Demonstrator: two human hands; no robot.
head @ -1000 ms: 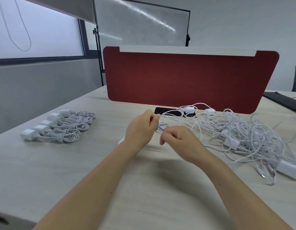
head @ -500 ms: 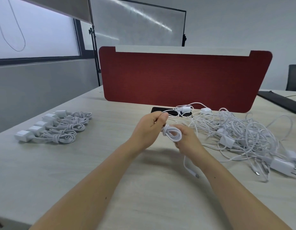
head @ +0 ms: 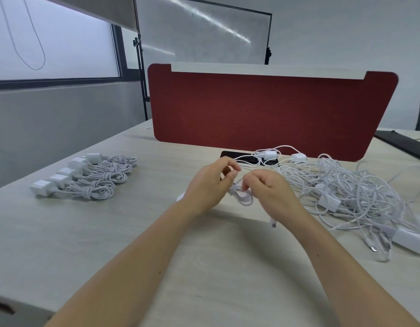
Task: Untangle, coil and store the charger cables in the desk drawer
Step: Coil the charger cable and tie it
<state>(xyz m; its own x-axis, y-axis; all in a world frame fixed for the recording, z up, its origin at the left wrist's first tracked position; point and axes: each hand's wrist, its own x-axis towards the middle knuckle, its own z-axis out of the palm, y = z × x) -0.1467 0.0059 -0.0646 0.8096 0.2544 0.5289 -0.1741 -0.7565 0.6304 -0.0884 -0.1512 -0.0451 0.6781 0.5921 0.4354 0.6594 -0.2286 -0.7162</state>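
Observation:
A small coil of white charger cable (head: 242, 195) hangs between my two hands above the middle of the desk. My left hand (head: 207, 185) pinches its upper end with thumb and fingers. My right hand (head: 267, 188) has its fingers curled round the cable beside the coil, and the cable's plug end (head: 273, 224) dangles below that hand. A white adapter (head: 180, 197) peeks out behind my left wrist. To the right lies a big tangle of white cables and adapters (head: 350, 192). Several coiled chargers (head: 86, 178) lie in a row at the left.
A red desk divider (head: 270, 109) stands across the back of the light wooden desk (head: 157, 244). A black phone (head: 239, 156) lies at its foot under some cables. A dark keyboard or mat (head: 402, 142) sits far right. The desk's front edge shows at bottom left.
My hands have dropped a little toward the desk with the coil. My right hand has come round from under the coil to its right side, and the dangling tail is shorter.

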